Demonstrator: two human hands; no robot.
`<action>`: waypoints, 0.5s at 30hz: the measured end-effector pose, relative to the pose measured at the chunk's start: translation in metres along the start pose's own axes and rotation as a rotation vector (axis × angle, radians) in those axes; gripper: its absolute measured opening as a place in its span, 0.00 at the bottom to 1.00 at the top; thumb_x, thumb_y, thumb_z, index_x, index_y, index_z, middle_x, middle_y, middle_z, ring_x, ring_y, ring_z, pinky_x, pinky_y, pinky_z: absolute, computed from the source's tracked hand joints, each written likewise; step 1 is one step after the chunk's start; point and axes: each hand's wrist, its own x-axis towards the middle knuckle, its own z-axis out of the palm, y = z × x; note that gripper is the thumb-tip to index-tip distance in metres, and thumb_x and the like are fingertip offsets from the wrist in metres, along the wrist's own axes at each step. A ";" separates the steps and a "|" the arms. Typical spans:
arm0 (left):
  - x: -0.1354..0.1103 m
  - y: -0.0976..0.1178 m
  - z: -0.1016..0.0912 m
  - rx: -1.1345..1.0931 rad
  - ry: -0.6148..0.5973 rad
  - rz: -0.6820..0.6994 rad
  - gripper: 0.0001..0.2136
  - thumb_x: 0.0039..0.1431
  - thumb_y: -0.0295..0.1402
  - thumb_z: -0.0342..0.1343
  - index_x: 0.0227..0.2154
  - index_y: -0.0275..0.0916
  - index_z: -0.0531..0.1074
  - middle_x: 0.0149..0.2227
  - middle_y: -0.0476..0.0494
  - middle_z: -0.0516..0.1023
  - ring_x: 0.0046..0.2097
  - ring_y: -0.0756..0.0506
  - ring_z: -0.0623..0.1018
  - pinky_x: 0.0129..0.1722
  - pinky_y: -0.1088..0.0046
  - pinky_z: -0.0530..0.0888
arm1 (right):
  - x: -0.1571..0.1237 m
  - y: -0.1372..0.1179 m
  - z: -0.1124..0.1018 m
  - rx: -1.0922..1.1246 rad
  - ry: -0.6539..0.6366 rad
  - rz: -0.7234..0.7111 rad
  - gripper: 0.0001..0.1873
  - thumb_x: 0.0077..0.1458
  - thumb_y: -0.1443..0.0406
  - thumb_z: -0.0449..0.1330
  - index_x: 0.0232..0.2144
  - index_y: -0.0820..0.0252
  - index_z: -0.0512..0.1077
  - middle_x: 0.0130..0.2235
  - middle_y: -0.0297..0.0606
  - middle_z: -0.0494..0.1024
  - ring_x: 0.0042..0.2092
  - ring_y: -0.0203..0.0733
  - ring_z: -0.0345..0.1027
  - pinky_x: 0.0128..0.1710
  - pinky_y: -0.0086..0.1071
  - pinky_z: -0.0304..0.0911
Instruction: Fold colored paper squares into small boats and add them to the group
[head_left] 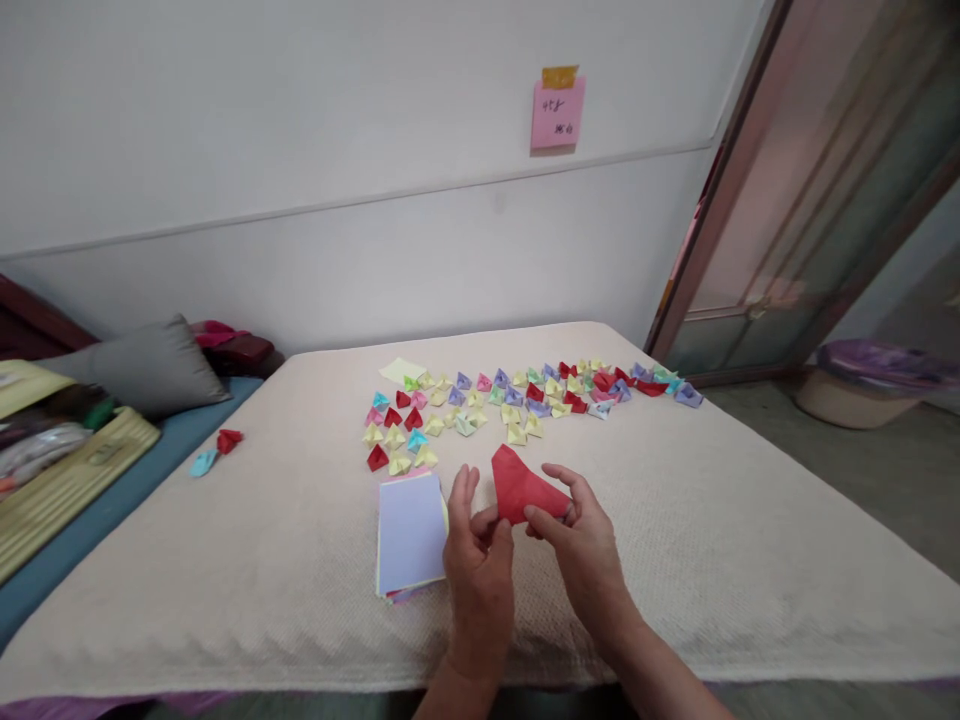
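A partly folded red sheet of origami paper [521, 486] is held above the table between both hands. My left hand [480, 560] pinches its lower left edge between thumb and forefinger, the other fingers pointing up. On the lower right edge, the thumb and fingers of my right hand [581, 540] close around the paper. Just left of my left hand lies a stack of paper sheets [411, 530], a lavender one on top. Beyond the hands, many small folded paper pieces [465, 424] in yellow, red, purple, blue and green stand in loose rows.
A cream cloth covers the table [285, 560]. Two folded pieces, one red [229, 440] and one light blue [203, 462], lie at the left. A pale yellow sheet [403, 370] rests at the back. A pink note [557, 115] is taped to the wall; a bin [862, 385] stands right.
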 end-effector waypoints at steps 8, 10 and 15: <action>0.016 0.006 -0.010 -0.178 -0.122 -0.257 0.28 0.47 0.26 0.59 0.53 0.35 0.60 0.42 0.36 0.77 0.39 0.43 0.78 0.39 0.67 0.73 | 0.007 0.001 -0.010 -0.232 -0.211 -0.050 0.21 0.43 0.70 0.59 0.44 0.57 0.65 0.22 0.25 0.68 0.22 0.33 0.60 0.22 0.26 0.56; 0.019 0.007 -0.015 -0.208 -0.152 -0.302 0.26 0.46 0.26 0.60 0.51 0.34 0.64 0.35 0.40 0.79 0.35 0.45 0.78 0.37 0.69 0.72 | 0.008 0.001 -0.012 -0.236 -0.269 -0.069 0.19 0.44 0.70 0.58 0.42 0.57 0.67 0.25 0.27 0.70 0.23 0.33 0.60 0.22 0.27 0.57; 0.019 0.011 -0.019 -0.195 -0.125 -0.321 0.14 0.50 0.34 0.59 0.40 0.35 0.71 0.26 0.49 0.75 0.28 0.50 0.73 0.31 0.74 0.70 | 0.009 0.003 -0.013 -0.251 -0.321 -0.163 0.17 0.45 0.70 0.57 0.40 0.56 0.70 0.40 0.34 0.72 0.28 0.34 0.62 0.25 0.29 0.61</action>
